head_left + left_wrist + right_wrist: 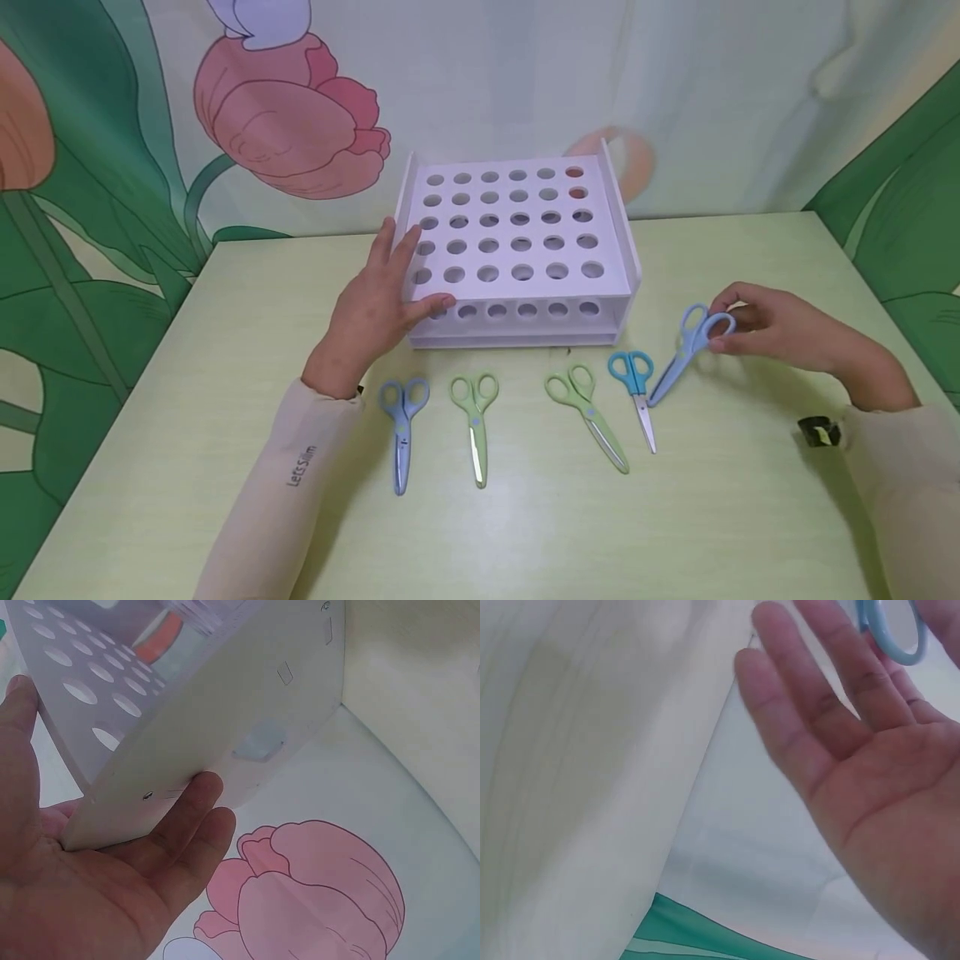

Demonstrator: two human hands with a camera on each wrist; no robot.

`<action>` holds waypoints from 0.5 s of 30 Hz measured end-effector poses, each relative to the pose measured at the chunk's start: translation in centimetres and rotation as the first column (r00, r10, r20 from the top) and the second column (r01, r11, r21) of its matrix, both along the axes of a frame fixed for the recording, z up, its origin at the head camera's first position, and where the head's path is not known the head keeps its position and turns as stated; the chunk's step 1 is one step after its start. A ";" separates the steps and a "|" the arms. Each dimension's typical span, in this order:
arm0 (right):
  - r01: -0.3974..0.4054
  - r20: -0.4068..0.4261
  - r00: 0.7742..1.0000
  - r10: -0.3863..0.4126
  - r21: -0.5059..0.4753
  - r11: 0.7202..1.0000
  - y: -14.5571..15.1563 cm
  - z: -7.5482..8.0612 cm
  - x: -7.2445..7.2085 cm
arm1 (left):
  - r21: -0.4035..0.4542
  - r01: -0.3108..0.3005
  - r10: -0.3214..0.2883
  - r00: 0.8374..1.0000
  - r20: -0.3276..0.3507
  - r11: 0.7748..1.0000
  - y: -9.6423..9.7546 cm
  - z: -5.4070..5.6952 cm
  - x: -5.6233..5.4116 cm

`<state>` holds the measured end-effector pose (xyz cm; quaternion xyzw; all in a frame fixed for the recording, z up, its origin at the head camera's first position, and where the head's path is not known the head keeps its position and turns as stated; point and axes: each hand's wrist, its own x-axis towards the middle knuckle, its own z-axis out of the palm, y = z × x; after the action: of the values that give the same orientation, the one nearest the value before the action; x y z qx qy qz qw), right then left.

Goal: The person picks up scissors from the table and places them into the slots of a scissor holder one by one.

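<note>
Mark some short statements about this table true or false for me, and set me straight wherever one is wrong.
1. The right hand holds blue scissors by a handle. True.
2. The left hand is holding scissors too. False: the left hand holds the white rack at its left side.
3. Two pairs of green scissors lie on the table. True.
4. The teal-handled scissors lie between the two green pairs. False: the teal-handled scissors lie to the right of both.
5. The rack's top has rows of round holes. True.
</note>
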<state>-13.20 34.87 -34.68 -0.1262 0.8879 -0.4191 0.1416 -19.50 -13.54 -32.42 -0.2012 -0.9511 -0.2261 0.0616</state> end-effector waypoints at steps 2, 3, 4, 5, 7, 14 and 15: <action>-0.003 -0.010 1.000 0.003 -0.022 1.000 -0.2 0.4 0.0 | -0.001 -0.004 0.004 1.000 -0.002 1.000 -0.1 0.0 0.0; 0.000 -0.011 1.000 -0.001 -0.037 0.999 -0.3 0.5 0.0 | -0.001 -0.005 0.005 1.000 -0.003 1.000 -0.1 0.0 0.0; 0.004 -0.015 1.000 -0.004 -0.047 0.999 -0.4 0.7 0.0 | -0.002 -0.007 0.007 1.000 -0.003 1.000 -0.2 0.0 0.0; 0.004 -0.018 1.000 -0.005 -0.064 0.998 -0.5 0.8 0.1 | -0.001 -0.007 0.007 1.000 -0.002 1.000 -0.2 0.0 0.0; 0.001 -0.027 1.000 -0.004 -0.104 0.995 -0.6 1.1 0.2 | 0.000 -0.006 0.006 1.000 0.004 1.000 -0.2 0.1 0.0; 0.007 -0.119 0.992 -0.033 -0.214 0.977 -1.0 1.8 0.7 | -0.019 -0.014 0.014 1.000 0.021 1.000 0.0 0.1 -0.1; 0.022 -0.133 0.990 -0.052 -0.216 0.976 -1.2 1.9 0.8 | -0.020 -0.016 0.017 1.000 0.023 1.000 0.0 0.1 -0.1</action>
<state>-12.44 33.70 -32.77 -0.1527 0.8474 -0.5052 0.0575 -19.58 -13.57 -32.31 -0.1914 -0.9556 -0.2184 0.0504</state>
